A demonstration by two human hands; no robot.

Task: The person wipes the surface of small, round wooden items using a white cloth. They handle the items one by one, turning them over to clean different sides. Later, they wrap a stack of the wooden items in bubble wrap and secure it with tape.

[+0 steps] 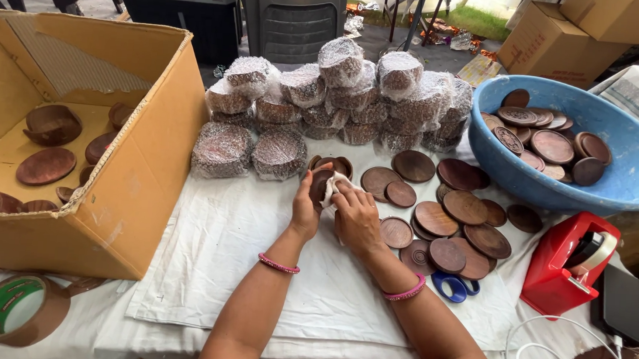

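The left hand (306,204) is closed round a small dark wooden bowl (321,183), held just above the white cloth (255,272) covering the table, while the right hand (358,217) presses a white rag (334,185) against it with bent fingers. Roughly fifteen loose wooden discs (450,217) lie right of the hands, about a dozen more sit in the blue basin (630,176), and some fifteen bubble-wrapped bundles (339,99) are stacked behind. An open cardboard box (134,183) stands left, one brown tape roll (16,309) before it; one red tape dispenser (562,264) and one pair of blue scissors (453,287) lie right.
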